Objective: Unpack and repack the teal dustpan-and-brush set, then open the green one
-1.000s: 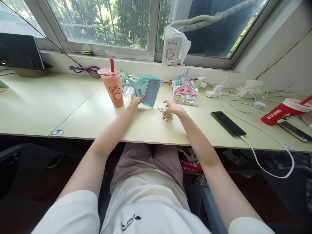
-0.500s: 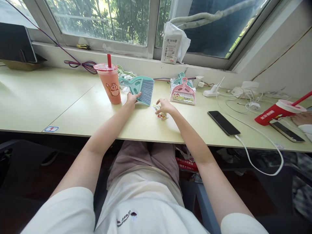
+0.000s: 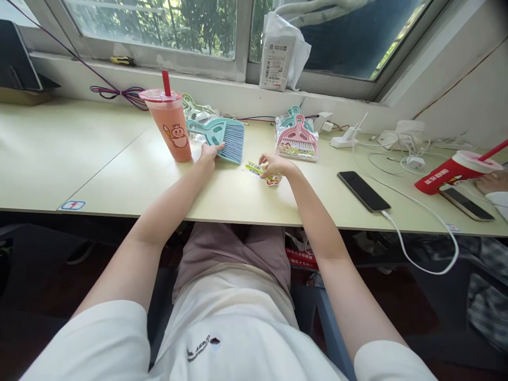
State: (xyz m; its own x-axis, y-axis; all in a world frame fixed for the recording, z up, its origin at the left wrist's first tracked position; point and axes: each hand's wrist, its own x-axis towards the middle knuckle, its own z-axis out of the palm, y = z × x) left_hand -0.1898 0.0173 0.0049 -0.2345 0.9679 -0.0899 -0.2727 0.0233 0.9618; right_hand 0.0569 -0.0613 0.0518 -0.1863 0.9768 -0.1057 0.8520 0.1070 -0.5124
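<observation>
Crosswise over the desk [image 3: 234,203], the teal brush [image 3: 216,132] has its long axis running roughly left to right, with the handle end on the left, close beside the orange cup [image 3: 174,132], and the gray bristles [image 3: 233,142] fanning out on the right. The printed card [image 3: 253,168] sits to the right of the brush and nearer the person, its yellow-green strip pointing left. Pale surface separates both from the front edge; farther back, a wrapped pink set [image 3: 297,138] stands off to the right, and the phone [image 3: 364,190] lies well apart. The left hand [image 3: 208,154] is closed on the brush's lower edge, thumb on top. The right hand [image 3: 275,165] has curled fingers, thumb and fingertips pinching the card.
</observation>
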